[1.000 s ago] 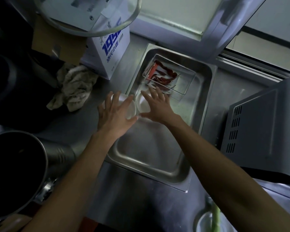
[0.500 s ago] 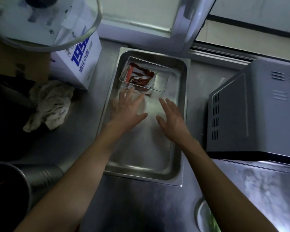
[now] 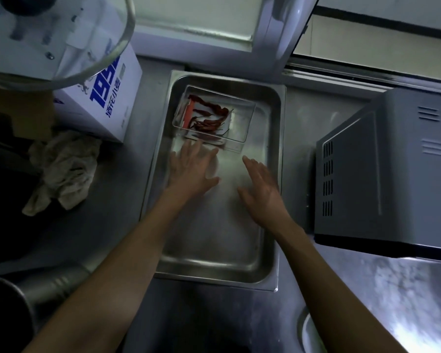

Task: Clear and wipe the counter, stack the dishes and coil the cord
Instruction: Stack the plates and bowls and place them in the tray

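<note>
A steel tray [image 3: 214, 240] lies on the steel counter [image 3: 107, 225]. At its far end stands a clear plastic box [image 3: 243, 118] holding dried red chillies [image 3: 209, 115]. My left hand [image 3: 191, 169] is spread palm down over a small pale round dish [image 3: 215, 165] inside the tray, just in front of the box; only the dish's right edge shows. My right hand [image 3: 262, 189] hovers over the tray's right half, fingers apart, holding nothing. No cord is in view.
A crumpled rag [image 3: 64, 169] lies left of the tray beside a white carton with blue print [image 3: 105, 98]. A grey microwave [image 3: 392, 174] stands close on the right. A glass lid [image 3: 61, 34] hangs top left; a metal pot [image 3: 43, 286] sits bottom left.
My left hand has moved the dish from the tray's left rim into the tray, near the chilli box. My right hand has drawn back to the right and holds nothing.
</note>
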Motion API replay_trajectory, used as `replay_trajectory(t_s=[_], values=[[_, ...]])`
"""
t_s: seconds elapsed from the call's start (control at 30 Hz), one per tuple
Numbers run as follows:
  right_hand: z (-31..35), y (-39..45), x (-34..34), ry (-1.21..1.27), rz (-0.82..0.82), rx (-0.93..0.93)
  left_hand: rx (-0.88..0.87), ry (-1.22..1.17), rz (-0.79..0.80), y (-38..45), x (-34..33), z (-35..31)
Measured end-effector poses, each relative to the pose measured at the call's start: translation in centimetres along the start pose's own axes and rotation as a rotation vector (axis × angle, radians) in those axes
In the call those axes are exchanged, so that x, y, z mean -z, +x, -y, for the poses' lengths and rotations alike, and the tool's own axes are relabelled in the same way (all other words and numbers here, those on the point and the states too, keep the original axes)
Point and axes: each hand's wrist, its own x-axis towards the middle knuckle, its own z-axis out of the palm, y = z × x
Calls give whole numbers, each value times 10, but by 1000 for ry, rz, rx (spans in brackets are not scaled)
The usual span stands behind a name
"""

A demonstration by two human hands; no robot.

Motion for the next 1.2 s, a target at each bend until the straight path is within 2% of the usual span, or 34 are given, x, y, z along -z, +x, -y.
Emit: replay_trajectory(t_s=[0.33,0.5,0.6,0.8,0.97,1.2], values=[[1,1,-8,7,-32,46,-29,93,-45,1,4,0],[-4,-17,-1,0,-46,47,-9,16,-35,-33,7,-8],[-9,-33,3,4,-52,53,-18,71,-69,-63,3,-13],[-16,-77,4,-18,-66,92,-46,79,-85,-128,-6,-38],[-11,-127,10,-177,-100,96,-126,104,-137,-171,-7,-61],[-14,-205,20,-328,-118,-18,-278,131,-151,-212,-11,-87]])
